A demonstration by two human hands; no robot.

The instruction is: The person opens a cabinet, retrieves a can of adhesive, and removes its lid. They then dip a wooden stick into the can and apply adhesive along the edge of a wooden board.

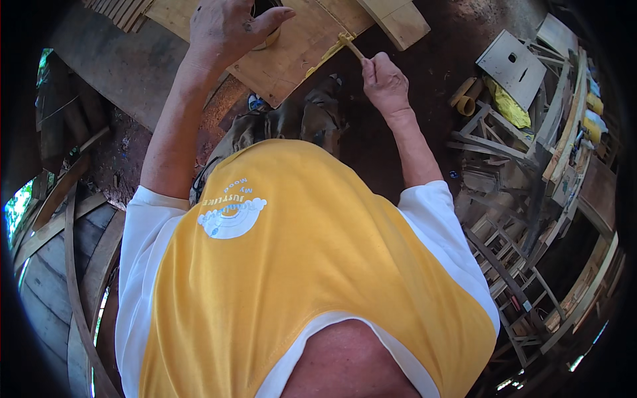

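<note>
My right hand [387,84] grips a thin wooden stick [355,50]. The stick's far end, coated in yellow paste, touches the edge of a wooden panel [278,69]. A ragged bead of yellow paste [321,60] runs along that edge. Over the panel, my left hand [224,32] has its thumb stretched out across a round can [271,40] with a dark inside. The left fingertips are cut off by the top of the picture, and I see nothing held in that hand.
A pale wooden board [400,22] lies beyond the panel. Stacked slats [117,11] are at upper left, near a broad brown sheet [124,64]. Wooden frames [497,134] and a white board with cutouts [515,64] crowd the right. Sawdust [226,97] covers the ground near my feet.
</note>
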